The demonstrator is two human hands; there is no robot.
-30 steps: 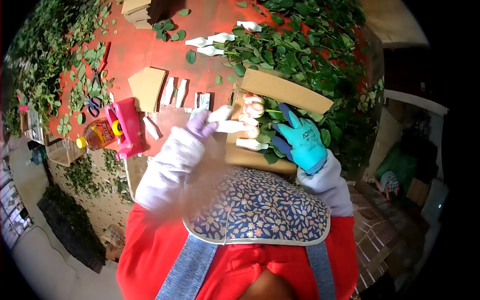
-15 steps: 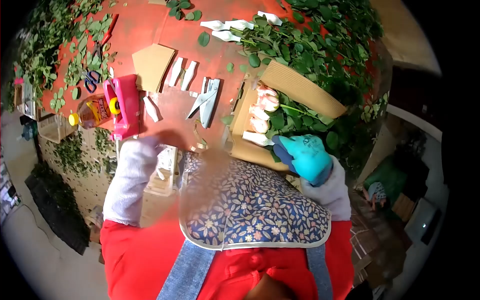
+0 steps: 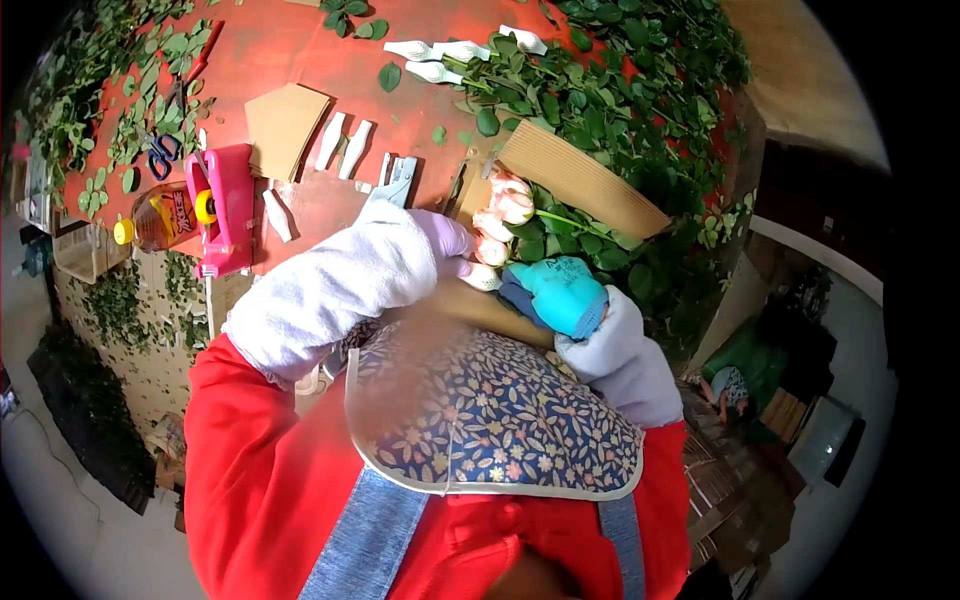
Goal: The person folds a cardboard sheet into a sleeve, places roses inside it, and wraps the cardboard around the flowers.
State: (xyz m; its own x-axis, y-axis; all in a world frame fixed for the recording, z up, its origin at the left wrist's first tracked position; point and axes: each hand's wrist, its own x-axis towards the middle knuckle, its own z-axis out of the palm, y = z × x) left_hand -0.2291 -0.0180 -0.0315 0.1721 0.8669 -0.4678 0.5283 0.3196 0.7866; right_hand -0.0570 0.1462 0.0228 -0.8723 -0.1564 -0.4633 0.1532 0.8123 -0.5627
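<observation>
A white foam net (image 3: 483, 277) covers a rose head at the near edge of the cardboard wrap. My right hand (image 3: 560, 298), in a teal glove with dark fingers, is closed around the stem just behind this netted rose. My left hand (image 3: 450, 243), in a pale purple glove, reaches across with bent fingers and thumb at the tip of the net; the exact grip is partly hidden. Beside them, several pink roses (image 3: 505, 205) lie with leafy stems on the corrugated cardboard (image 3: 580, 180). The left sleeve partly covers a stapler (image 3: 398, 180).
A pink tape dispenser (image 3: 230, 205), a bottle (image 3: 165, 220), scissors (image 3: 163, 155), cardboard sheets (image 3: 285, 130) and loose foam nets (image 3: 354, 150) lie on the red table (image 3: 300, 50). Netted roses (image 3: 435, 72) and heaped leafy stems (image 3: 640, 90) are behind. A person (image 3: 728, 388) is at far right.
My left hand has moved right, from the table's near edge to the tip of the netted rose. My right hand keeps hold of the rose; the whole view has shifted slightly.
</observation>
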